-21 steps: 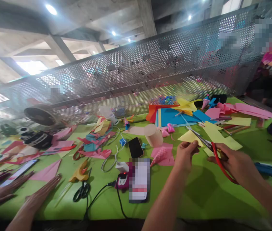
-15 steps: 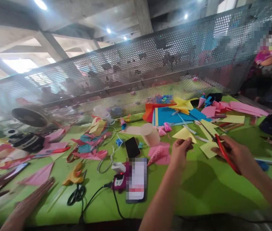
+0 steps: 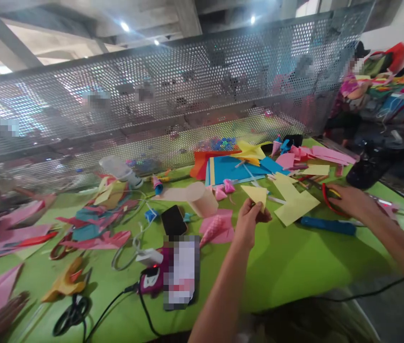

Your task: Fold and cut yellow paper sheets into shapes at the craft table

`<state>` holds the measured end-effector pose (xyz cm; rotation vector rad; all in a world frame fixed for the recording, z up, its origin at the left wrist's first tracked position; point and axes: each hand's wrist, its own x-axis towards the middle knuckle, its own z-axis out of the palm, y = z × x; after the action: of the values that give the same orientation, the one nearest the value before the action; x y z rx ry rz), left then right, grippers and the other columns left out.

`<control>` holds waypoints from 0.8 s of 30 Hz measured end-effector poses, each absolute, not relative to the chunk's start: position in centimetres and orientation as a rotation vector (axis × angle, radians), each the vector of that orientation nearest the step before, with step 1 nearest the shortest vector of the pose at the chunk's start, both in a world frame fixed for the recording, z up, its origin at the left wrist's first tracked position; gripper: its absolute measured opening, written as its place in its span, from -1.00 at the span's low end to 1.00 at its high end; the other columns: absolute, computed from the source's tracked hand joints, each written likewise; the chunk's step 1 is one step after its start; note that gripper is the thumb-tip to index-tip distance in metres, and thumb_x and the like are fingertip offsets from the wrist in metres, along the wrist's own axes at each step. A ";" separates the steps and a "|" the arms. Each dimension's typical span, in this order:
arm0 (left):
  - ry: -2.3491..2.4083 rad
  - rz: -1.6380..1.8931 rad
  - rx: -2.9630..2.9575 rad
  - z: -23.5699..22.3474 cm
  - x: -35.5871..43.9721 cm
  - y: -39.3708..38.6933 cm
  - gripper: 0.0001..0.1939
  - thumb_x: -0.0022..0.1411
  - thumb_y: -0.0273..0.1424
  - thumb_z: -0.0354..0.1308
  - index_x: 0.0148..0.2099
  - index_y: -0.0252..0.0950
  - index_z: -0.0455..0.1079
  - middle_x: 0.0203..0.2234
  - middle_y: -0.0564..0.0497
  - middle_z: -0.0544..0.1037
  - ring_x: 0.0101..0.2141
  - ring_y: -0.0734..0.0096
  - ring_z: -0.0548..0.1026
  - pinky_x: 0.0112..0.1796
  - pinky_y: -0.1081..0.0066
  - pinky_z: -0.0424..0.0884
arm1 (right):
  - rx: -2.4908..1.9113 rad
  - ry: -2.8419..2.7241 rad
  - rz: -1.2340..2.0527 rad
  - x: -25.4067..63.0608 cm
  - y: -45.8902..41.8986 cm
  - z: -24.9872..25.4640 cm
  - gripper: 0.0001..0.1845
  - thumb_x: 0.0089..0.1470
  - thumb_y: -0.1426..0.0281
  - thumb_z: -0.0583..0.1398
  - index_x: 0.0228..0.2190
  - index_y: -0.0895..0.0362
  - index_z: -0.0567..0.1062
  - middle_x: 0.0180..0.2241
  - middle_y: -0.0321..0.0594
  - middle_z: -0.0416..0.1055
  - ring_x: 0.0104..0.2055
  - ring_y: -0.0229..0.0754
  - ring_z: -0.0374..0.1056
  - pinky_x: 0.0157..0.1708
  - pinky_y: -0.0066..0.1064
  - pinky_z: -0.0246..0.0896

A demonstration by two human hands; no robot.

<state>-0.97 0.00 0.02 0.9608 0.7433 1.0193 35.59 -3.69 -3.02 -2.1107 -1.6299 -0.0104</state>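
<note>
My left hand (image 3: 248, 219) pinches a small folded piece of yellow paper (image 3: 255, 193) between thumb and fingers, a little above the green tabletop (image 3: 295, 271). To the right, my right hand (image 3: 350, 200) is on the red handles of a pair of scissors (image 3: 327, 202). The blades point left, among pencils and paper, and are partly hard to make out. Between my hands lie loose sheets of yellow paper (image 3: 297, 207). A blue-handled tool (image 3: 327, 226) rests just below the scissors.
A pink cone (image 3: 212, 229) on pink paper, a paper roll (image 3: 202, 199) and a dark phone (image 3: 174, 220) lie left of my hands. Blue sheets (image 3: 223, 170) lie behind. A yellow glue gun (image 3: 66, 282) and a co-worker's hand (image 3: 7, 309) are far left. Perforated metal mesh (image 3: 173, 100) borders the back.
My view has turned to the right. My right hand has moved right and lowered the scissors toward the tabletop, away from the yellow paper. My left hand still holds the folded yellow paper.
</note>
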 end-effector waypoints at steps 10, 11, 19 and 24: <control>0.835 1.005 1.231 -0.7 0.2 -0.2 -0.74 0.29 -0.17 0.24 -0.30 -0.26 0.43 -0.57 0.09 0.38 -0.52 0.46 0.34 -0.43 0.47 0.26 | -2.055 -1.697 0.192 30.7 -4.3 1.8 -0.46 0.29 0.02 0.13 0.15 0.00 0.54 -0.03 0.04 0.60 -0.15 0.09 0.50 -0.24 -0.21 0.19; 0.849 1.003 1.268 -0.8 0.3 -0.3 -0.76 0.29 -0.18 0.24 -0.29 -0.26 0.47 -0.57 0.10 0.38 -0.53 0.45 0.32 -0.44 0.47 0.22 | -1.868 -1.696 0.373 29.0 -4.1 2.5 -0.47 0.29 0.01 0.13 0.12 0.00 0.56 0.02 -0.03 0.59 -0.08 0.06 0.49 -0.17 -0.24 0.23; 0.955 1.079 1.736 -0.7 0.3 -0.4 -0.77 0.38 -0.39 0.09 -0.11 -0.16 0.60 -0.36 -0.06 0.62 -0.34 0.23 0.49 -0.25 0.39 0.28 | -1.362 -1.526 0.812 20.2 -1.7 3.5 -0.61 0.07 0.01 0.35 -0.31 0.07 0.66 -0.37 -0.25 0.58 -0.32 -0.15 0.42 -0.29 -0.36 0.29; 0.993 1.085 1.612 -0.3 0.0 -0.3 -0.90 0.30 -0.37 0.24 -0.23 -0.15 0.61 -0.46 -0.01 0.57 -0.47 0.30 0.39 -0.30 0.41 0.20 | -1.298 -1.335 0.868 20.9 -1.0 1.4 -0.63 0.01 0.01 0.39 -0.37 0.07 0.65 -0.38 -0.25 0.56 -0.33 -0.15 0.39 -0.29 -0.34 0.30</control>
<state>-0.01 -0.26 -0.27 1.6124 0.9926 1.0851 20.86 -0.96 1.39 -1.2977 -1.3347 0.8681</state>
